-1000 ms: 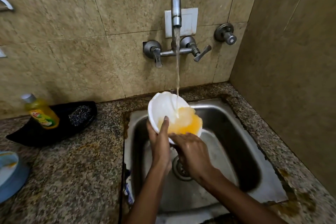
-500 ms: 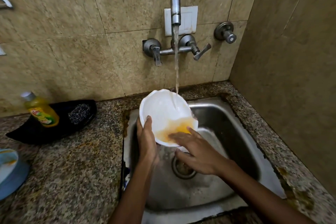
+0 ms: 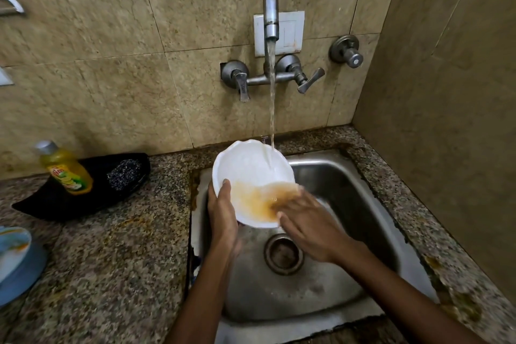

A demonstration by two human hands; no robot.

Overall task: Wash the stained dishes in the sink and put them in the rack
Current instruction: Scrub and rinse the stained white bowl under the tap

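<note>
Both forearms reach in from the bottom edge over the steel sink (image 3: 349,204); drain (image 3: 283,253) sits just below the hands. L hand (image 3: 222,218) grips the white bowl (image 3: 248,167) at its lower-left rim, thumb hooked over the edge onto the inside, rest of the fingers hidden behind. Bowl is tilted, held above the basin. R hand (image 3: 310,225) lies w/ fingers straight, tips in the orange stained water (image 3: 259,198) pooled at the bowl's low side; holds nothing. Tap stream (image 3: 271,109) lands on the bowl's upper right. Left counter: blue dishes (image 3: 16,260), soap bottle (image 3: 65,169), scrubber (image 3: 125,173) on black tray (image 3: 55,201). Faucet (image 3: 270,8) on wall.
</note>
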